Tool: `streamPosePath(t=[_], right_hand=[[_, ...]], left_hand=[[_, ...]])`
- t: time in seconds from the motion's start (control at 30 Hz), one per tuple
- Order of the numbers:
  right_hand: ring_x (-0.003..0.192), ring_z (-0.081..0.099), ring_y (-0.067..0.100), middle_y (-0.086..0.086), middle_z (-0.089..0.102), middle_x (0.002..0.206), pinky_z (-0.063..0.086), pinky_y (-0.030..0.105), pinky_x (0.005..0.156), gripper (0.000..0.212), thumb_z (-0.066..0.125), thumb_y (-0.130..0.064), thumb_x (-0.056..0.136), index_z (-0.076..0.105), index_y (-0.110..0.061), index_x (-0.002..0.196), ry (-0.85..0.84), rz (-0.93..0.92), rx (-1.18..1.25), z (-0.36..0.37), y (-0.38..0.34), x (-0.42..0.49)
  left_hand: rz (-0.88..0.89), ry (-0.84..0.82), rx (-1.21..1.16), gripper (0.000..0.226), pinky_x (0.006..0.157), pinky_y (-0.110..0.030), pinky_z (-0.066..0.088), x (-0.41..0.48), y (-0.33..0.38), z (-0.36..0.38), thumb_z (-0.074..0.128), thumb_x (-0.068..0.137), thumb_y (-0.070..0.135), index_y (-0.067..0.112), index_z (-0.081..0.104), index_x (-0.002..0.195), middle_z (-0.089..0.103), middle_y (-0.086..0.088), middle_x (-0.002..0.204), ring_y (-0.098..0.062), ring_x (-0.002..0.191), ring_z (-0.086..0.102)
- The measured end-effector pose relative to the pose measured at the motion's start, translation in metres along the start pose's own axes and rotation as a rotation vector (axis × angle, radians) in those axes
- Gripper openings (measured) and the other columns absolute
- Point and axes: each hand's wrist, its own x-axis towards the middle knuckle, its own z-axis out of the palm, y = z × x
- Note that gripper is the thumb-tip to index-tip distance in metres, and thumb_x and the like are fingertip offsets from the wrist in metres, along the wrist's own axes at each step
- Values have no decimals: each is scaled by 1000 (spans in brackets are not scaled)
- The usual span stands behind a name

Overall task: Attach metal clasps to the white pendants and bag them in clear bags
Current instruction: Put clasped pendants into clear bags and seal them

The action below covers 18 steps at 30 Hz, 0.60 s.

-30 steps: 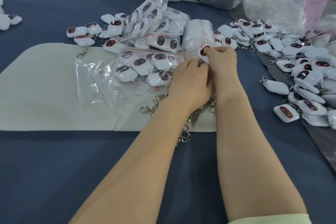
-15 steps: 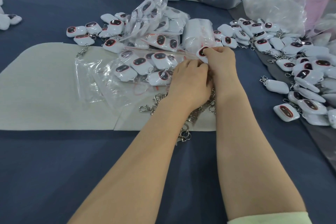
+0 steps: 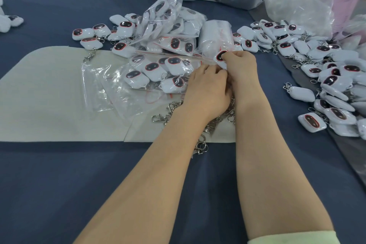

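Blue-clothed counter (image 3: 59, 184) is buried in stock, and honestly nothing much has moved this past second. Your right grip (image 3: 240, 65) still pinches a white pendant (image 3: 220, 56) at the mouth of the clear bag (image 3: 158, 71) lying just left of it. Your left grip (image 3: 208, 87) stays curled on the bag's edge right beside it. Loose clasps (image 3: 164, 117) sit under your wrists. I'd say that pendant isn't in yet, so you're still mid-bagging.
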Motion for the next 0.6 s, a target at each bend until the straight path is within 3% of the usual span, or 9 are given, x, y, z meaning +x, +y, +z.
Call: streamPosePath(t=[0.1, 0.23, 0.4, 0.47, 0.53, 0.6], right_hand=[[71, 50, 23, 5, 54, 68, 43, 32, 66, 3, 64, -14, 80, 64, -11, 79, -20, -23, 11, 1, 2, -1], [78, 50, 22, 4, 54, 78, 42, 31, 70, 15, 64, -14, 80, 62, -10, 95, -43, -20, 9, 1, 3, 2], [86, 60, 23, 13, 67, 102, 53, 36, 80, 32, 66, -14, 81, 66, -6, 111, -40, -18, -7, 0, 4, 2], [83, 58, 22, 12, 65, 98, 52, 35, 74, 29, 66, -14, 80, 65, -4, 108, -43, -12, 3, -1, 3, 2], [72, 53, 20, 6, 58, 81, 45, 29, 65, 9, 65, -12, 80, 61, -8, 86, -42, -14, 17, -1, 2, 0], [60, 46, 17, 1, 47, 65, 39, 27, 59, 24, 65, -10, 80, 48, -17, 65, -40, -3, 35, -1, 2, -1]], left_hand=[[4, -6, -5, 36, 110, -37, 26, 0, 0, 0, 45, 92, 27, 10, 52, 124, 50, -8, 131, -29, 127, 38], [0, -11, -11, 37, 110, -38, 26, 0, 0, -1, 45, 93, 28, 10, 52, 124, 50, -9, 131, -29, 127, 38], [-7, 0, -24, 35, 108, -37, 28, -1, 1, -1, 45, 93, 27, 10, 54, 122, 51, -9, 129, -30, 125, 38], [-8, 0, -27, 35, 108, -37, 27, -1, 1, -1, 45, 93, 26, 10, 54, 122, 51, -9, 129, -30, 125, 38], [-7, -1, -29, 35, 109, -37, 27, -1, 1, -1, 45, 93, 26, 10, 54, 122, 51, -9, 129, -30, 126, 38], [-5, -3, -26, 36, 109, -37, 26, -1, 0, -1, 45, 93, 27, 10, 53, 123, 51, -9, 130, -29, 126, 38]])
